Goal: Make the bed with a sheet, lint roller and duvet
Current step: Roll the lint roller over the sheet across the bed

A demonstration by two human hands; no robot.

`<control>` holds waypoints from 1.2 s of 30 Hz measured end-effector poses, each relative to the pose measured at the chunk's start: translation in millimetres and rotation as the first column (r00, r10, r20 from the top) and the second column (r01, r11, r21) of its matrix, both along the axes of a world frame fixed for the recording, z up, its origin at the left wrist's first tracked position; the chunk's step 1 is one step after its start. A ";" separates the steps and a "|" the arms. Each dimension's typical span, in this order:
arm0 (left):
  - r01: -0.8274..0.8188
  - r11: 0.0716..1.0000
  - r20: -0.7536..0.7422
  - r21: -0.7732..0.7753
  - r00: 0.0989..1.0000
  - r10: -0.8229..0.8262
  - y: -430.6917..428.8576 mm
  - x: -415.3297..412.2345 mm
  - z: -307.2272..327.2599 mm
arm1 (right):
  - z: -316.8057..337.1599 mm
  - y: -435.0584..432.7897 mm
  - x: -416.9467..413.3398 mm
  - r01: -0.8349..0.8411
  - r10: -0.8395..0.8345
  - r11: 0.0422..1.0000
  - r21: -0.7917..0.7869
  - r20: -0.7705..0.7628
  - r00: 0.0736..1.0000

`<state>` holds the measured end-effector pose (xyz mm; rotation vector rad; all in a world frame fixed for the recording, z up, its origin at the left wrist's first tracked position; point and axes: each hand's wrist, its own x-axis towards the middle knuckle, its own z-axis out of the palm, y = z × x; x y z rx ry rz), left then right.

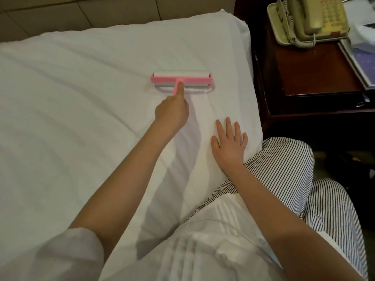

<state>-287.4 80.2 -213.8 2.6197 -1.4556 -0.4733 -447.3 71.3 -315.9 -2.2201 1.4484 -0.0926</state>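
A white sheet point(81, 102) covers the bed and shows soft creases. A wide pink lint roller point(181, 79) with a white roll lies flat on the sheet near the bed's right side. My left hand point(172, 112) is closed around its pink handle, with the index finger stretched along the handle toward the roller head. My right hand point(229, 141) rests flat on the sheet near the bed's right edge, palm down, fingers spread, holding nothing. No duvet can be told apart in view.
A dark wooden nightstand point(308, 78) stands right of the bed, carrying a beige corded telephone point(308, 19) and some papers point(363, 55). A tan padded headboard point(81, 11) runs along the far side. My striped trousers point(284, 171) press against the bed's edge.
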 end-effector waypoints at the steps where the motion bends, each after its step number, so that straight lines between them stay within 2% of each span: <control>1: -0.010 1.000 -0.003 0.006 1.000 0.010 3.5 -4.1 0.1 | 0.1 -0.5 -0.1 0.000 0.000 1.000 0.004 -0.003 1.000; 5: -0.020 0.995 -0.005 0.099 1.000 0.020 68.7 -43.9 -4.1 | -1.1 -0.7 1.0 0.005 -0.005 1.000 -0.004 -0.003 1.000; 7: 0.023 0.981 0.024 0.192 0.999 -0.028 113.0 -65.7 -1.1 | -1.8 -1.3 1.8 0.009 -0.009 1.000 0.006 -0.003 1.000; 10: 0.080 0.970 0.033 0.230 0.995 -0.090 142.0 -76.1 3.7 | -3.2 -1.7 2.0 0.000 0.001 1.000 0.005 -0.046 0.999; 14: 0.039 0.993 0.028 0.112 0.999 -0.043 88.5 -47.7 -4.0 | -2.3 -2.4 1.4 0.035 -0.035 0.999 0.028 -0.008 0.999; 18: -0.010 0.999 0.000 -0.049 1.000 0.010 14.7 -10.2 -23.2 | 0.7 -3.5 -2.9 0.044 -0.042 0.998 0.040 -0.036 0.998; 21: -0.013 0.997 -0.049 -0.074 0.999 0.009 -4.3 -3.9 -28.6 | 1.7 -3.0 -6.2 0.047 -0.045 0.998 0.047 -0.053 0.998; 25: 0.000 1.000 -0.064 -0.007 0.998 0.000 62.3 -32.8 -22.3 | 2.8 -21.3 -21.1 -0.135 0.144 0.988 0.075 -0.136 0.980; 28: 0.083 0.982 -0.043 0.169 0.996 -0.077 148.1 -67.9 -13.4 | 3.8 -49.3 -42.9 -0.247 0.263 0.964 0.100 -0.192 0.946; 30: 0.093 0.979 -0.054 0.180 0.995 -0.085 174.3 -79.2 -9.4 | 3.6 -57.2 -49.5 -0.164 0.179 0.980 0.112 -0.134 0.975; 33: 0.072 0.995 -0.021 0.063 0.997 -0.071 144.2 -63.1 -17.4 | 0.0 -57.0 -44.2 0.038 -0.040 0.995 0.088 0.018 0.999; 34: 0.048 0.999 -0.053 0.005 0.997 -0.048 123.0 -53.9 -20.4 | -0.5 -57.0 -42.6 0.084 -0.088 0.994 0.074 0.050 0.995; 36: -0.054 0.990 -0.232 -0.133 0.972 0.022 78.1 -36.1 -19.2 | -3.1 -59.4 -46.3 0.141 -0.148 0.986 0.088 0.083 0.985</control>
